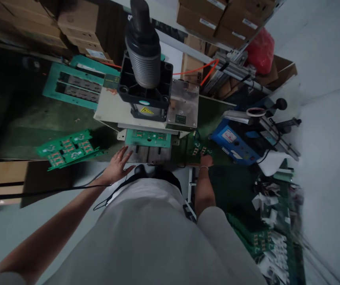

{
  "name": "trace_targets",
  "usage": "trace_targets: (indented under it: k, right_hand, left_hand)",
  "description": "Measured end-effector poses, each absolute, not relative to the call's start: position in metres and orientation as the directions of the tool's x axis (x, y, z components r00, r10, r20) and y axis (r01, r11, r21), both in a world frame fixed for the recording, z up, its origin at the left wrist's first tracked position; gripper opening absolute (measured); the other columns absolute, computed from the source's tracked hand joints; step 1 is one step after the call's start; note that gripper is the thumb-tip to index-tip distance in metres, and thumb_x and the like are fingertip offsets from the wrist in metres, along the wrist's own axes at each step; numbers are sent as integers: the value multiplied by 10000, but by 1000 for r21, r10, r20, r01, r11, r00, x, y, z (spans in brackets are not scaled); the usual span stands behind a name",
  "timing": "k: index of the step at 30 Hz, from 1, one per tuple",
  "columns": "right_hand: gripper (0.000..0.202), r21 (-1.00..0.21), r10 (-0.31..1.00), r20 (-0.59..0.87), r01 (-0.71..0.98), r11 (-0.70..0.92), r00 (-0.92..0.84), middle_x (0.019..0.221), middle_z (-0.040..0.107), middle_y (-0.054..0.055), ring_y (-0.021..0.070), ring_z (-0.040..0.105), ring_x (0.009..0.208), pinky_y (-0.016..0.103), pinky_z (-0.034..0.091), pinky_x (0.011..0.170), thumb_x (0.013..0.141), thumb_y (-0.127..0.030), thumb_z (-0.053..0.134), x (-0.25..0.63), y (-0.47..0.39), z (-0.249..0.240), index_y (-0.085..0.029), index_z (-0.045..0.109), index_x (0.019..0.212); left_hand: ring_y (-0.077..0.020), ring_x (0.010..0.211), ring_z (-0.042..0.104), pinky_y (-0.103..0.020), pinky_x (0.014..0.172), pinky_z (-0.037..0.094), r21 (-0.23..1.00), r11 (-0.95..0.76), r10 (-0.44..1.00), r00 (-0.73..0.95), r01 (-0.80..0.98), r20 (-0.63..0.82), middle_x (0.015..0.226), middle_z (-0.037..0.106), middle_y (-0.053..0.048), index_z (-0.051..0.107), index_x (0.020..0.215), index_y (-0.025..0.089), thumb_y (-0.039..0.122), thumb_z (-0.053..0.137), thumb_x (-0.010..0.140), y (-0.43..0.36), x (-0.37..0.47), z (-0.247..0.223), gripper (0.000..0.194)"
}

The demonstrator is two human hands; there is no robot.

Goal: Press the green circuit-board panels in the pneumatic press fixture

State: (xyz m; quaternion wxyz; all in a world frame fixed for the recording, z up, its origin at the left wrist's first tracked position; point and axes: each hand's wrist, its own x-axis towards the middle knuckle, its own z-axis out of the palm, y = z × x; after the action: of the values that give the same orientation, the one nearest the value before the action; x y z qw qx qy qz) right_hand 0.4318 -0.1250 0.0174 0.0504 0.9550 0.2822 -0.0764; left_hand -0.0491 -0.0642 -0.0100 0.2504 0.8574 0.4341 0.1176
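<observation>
My left hand (118, 166) is open, its fingers spread beside the front left of a press (146, 91). Within the press's lower gap lies a green circuit board (148, 138), on a green plate above a metal base (149, 153). My right hand (206, 160) is closed, knuckles up, at the bench edge right of the press. Small circuit board pieces (196, 149) lie at its fingertips; what the fingers grip is hidden. A stack of green circuit boards (67, 148) rests on the bench left of my left hand.
A blue machine (235, 140) stands right of the press. Behind are green frames (51, 85), cardboard boxes (78, 23) and an orange hose (195, 70). A black cable (54, 190) crosses my left forearm. More board pieces (261, 241) lie at lower right.
</observation>
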Motion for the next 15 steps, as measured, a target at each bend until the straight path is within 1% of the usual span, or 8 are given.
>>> trace_targets:
  k: [3, 7, 11, 15]
  right_hand:
    - [523, 56, 428, -251, 454, -889, 868, 986, 709, 256, 280, 680, 986, 426, 427, 855, 1063, -417, 505, 432, -118, 17, 51, 730, 1002]
    - [400, 62, 379, -281, 411, -909, 881, 1042, 724, 231, 283, 656, 1001, 413, 433, 931, 1008, -408, 628, 431, -111, 19, -29, 736, 1073]
    - [331, 69, 364, -289, 398, -915, 885, 991, 730, 215, 289, 656, 994, 400, 444, 905, 992, -346, 620, 431, -106, 19, -48, 746, 1063]
    - [347, 65, 384, -273, 415, -907, 882, 980, 724, 244, 302, 657, 932, 416, 454, 841, 961, -309, 615, 432, -106, 20, -9, 742, 1079]
  left_hand:
    - [-409, 1562, 344, -604, 1234, 355, 517, -513, 800, 600, 685, -3, 1713, 313, -183, 302, 1646, 251, 511, 539, 994, -64, -51, -9, 741]
    - [-420, 1544, 377, -613, 1216, 379, 504, -495, 821, 571, 708, 4, 1680, 371, -209, 399, 1595, 219, 512, 537, 983, -68, -55, -10, 692]
    - [-419, 1528, 404, -620, 1208, 389, 503, -491, 831, 556, 711, 23, 1648, 416, -219, 464, 1539, 209, 509, 530, 981, -71, -56, -13, 637]
    - [-414, 1513, 429, -613, 1208, 393, 506, -506, 827, 560, 698, 54, 1641, 425, -214, 470, 1532, 222, 484, 549, 977, -71, -57, -11, 619]
